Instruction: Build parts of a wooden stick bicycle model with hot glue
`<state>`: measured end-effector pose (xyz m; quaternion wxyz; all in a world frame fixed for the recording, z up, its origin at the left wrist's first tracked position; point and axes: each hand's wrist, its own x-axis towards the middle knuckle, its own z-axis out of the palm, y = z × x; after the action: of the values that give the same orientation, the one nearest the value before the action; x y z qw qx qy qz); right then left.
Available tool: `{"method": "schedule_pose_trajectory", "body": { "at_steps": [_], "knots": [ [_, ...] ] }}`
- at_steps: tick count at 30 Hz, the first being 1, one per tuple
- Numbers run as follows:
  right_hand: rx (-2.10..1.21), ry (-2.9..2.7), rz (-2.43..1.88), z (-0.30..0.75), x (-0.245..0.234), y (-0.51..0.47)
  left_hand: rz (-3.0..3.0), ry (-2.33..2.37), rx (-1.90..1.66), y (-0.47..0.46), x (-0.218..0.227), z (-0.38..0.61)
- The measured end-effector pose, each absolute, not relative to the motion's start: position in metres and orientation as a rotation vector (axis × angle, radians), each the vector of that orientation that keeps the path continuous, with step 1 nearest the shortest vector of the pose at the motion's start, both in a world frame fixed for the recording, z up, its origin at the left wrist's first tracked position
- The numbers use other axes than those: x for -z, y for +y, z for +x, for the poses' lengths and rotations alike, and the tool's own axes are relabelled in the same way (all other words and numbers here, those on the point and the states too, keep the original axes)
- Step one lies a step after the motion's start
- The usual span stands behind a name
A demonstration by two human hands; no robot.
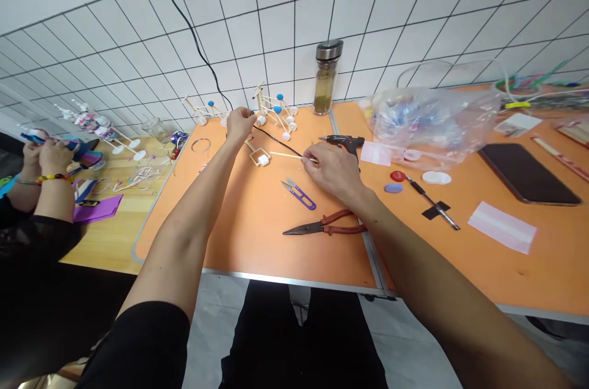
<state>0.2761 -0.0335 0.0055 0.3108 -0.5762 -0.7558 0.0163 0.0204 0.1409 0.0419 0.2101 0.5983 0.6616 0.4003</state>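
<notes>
My left hand (240, 125) is closed in a pinch at the back of the orange table, beside a black cord (276, 136). What its fingertips hold is too small to make out. Between the thumb and fingers of my right hand (332, 169) is a thin cream stick (286, 155) pointing left. A small cream stick frame with a white block (263, 160) lies between the hands. Stick models with blue balls and white discs (280, 116) stand behind it. Near my right hand are a black glue gun (346, 143), purple thread snips (300, 195) and red-handled pliers (322, 227).
A glass bottle (326, 79) stands by the tiled wall. Rightward lie a clear plastic bag (427, 125), a pen (432, 204) and a phone (529, 173). At left, another person's hands (53, 159) work over a wooden table (138, 211) holding purple sheets (97, 210).
</notes>
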Motion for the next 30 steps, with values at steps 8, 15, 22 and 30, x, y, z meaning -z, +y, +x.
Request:
{"method": "schedule_pose_trajectory", "body": {
  "at_steps": [8,15,22,30],
  "knots": [
    [-0.035,-2.035,-1.543,0.275,-0.004,-0.039,1.619,1.834,-1.063,0.178,-0.029,0.03],
    [-0.057,-2.055,-1.576,0.274,-0.005,-0.038,1.593,1.832,-1.07,0.195,-0.023,0.033],
    [-0.056,-2.051,-1.586,0.273,-0.005,-0.037,1.601,1.844,-1.072,0.198,-0.016,0.036],
    [-0.072,-2.062,-1.611,0.273,-0.005,-0.037,1.63,1.841,-1.101,0.183,-0.016,0.04]
  ]
}}
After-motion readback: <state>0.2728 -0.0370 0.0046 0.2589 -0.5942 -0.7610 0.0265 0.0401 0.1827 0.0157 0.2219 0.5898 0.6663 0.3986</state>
